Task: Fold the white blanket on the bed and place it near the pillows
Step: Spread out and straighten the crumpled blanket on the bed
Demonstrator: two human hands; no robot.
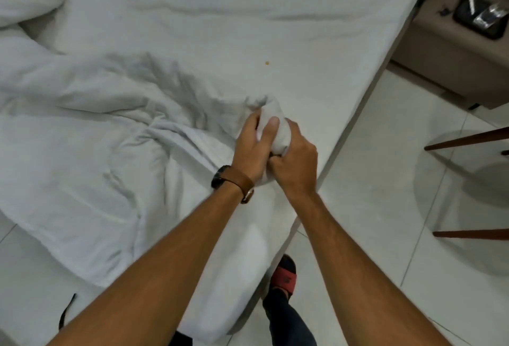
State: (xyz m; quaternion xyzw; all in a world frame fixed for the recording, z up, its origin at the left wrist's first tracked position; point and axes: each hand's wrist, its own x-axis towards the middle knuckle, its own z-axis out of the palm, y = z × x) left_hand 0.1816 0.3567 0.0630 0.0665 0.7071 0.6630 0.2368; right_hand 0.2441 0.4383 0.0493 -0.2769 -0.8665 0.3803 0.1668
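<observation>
- Head view is showing the bed (248, 15) filling most of the frame, its bare sheet stretching from the centre up to 12 o'clock and its edge running diagonally from 1 o'clock down to 6 o'clock.
- The white blanket (82, 125) is lying rumpled and unfolded across the bed from 9 o'clock to the centre, with one part drooping over the near edge toward 7 o'clock and another heaped at 10 o'clock.
- A tiled floor (371, 180) is showing from 3 o'clock to 5 o'clock, with a bedside cabinet (440, 51) at 2 o'clock carrying a dark tray (479, 19); no pillows are clearly appearing in this view.
- The left hand (254, 150), with a brown-strapped watch (234, 181) on its wrist, is closing around a bunched corner of the blanket just right of centre, thumb lying over the cloth.
- The right hand (294, 161) is touching the left, fingers curled tight and gripping the same bunch from its 4 o'clock side.
- By my judgement, the step in hand is finding and gathering a corner, so folding is only beginning.
- The next move is probably calling for the hands to separate along the edge, lifting and spreading the cloth flat before doubling it over.
</observation>
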